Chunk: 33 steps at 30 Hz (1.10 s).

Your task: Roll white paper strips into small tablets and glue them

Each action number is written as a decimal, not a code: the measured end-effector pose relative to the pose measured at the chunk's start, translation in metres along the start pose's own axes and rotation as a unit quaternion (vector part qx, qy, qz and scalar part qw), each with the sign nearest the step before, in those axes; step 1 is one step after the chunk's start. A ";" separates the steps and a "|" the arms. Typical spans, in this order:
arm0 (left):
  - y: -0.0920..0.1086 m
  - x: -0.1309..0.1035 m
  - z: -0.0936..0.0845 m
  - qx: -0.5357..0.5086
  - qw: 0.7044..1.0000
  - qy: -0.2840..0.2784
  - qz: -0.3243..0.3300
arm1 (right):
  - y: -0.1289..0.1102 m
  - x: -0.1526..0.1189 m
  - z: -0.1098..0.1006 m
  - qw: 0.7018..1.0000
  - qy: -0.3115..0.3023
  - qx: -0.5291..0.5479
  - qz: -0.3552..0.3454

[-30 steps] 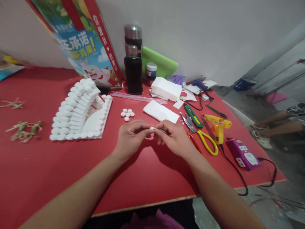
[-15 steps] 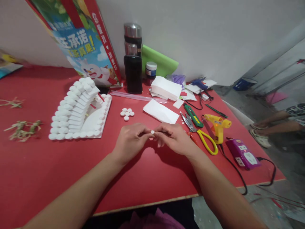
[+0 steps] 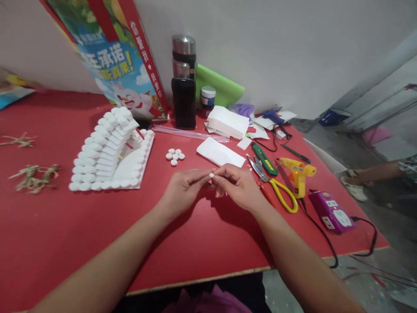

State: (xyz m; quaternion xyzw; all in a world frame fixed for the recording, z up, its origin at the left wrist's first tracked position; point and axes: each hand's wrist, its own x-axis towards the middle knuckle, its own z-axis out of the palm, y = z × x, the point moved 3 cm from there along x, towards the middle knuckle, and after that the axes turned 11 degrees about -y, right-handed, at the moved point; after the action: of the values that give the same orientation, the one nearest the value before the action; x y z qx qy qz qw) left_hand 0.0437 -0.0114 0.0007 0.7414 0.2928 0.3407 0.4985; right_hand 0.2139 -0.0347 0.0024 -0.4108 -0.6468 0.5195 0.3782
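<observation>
Between the fingertips of both hands is a small white piece [image 3: 211, 175], mostly covered by the fingers. My left hand [image 3: 187, 187] pinches it from the left, and my right hand [image 3: 235, 184] pinches it from the right. Just beyond my left hand lies a cluster of several white round discs [image 3: 175, 155] on the red table. Behind my hands is a folded white paper sheet [image 3: 220, 152]. To the left stands a white model [image 3: 107, 152] with a curved row of steps and edges lined with similar round pieces.
Right of my hands lie yellow-handled scissors [image 3: 282, 195], a green cutter [image 3: 264, 159], a yellow glue gun [image 3: 299, 174] and a purple power strip [image 3: 332, 212] with cords. At the back stand a printed bag [image 3: 120, 65] and a thermos [image 3: 184, 48]. Dried plant figures [image 3: 34, 178] lie far left. A person's leg [image 3: 378, 171] shows at right.
The fingertips have shifted slightly around the small white piece, which appears tilted now. The camera view has moved a little. Objects on the table stay where they were.
</observation>
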 end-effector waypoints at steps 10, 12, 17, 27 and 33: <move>0.010 -0.003 0.000 0.087 0.993 0.068 0.040 | 0.001 0.001 0.004 0.997 0.063 -0.013 0.039; 0.011 -0.003 -0.001 0.098 0.992 0.071 0.044 | 0.001 0.000 0.004 0.997 0.065 -0.014 0.047; 0.013 -0.003 0.000 0.053 0.995 0.072 0.033 | -0.005 -0.004 0.009 0.990 0.099 -0.102 0.019; 0.000 0.001 -0.005 -0.204 0.966 0.045 -0.150 | -0.006 -0.003 -0.007 0.994 -0.010 0.014 0.110; -0.003 0.002 -0.009 -0.239 0.959 0.029 -0.147 | -0.009 -0.003 -0.008 0.993 0.032 -0.062 0.094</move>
State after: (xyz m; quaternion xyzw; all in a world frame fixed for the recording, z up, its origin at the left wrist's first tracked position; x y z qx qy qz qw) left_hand 0.0367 -0.0041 0.0006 0.5393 0.3233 0.3453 0.6967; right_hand 0.2206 -0.0355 0.0126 -0.5090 -0.6235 0.4986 0.3219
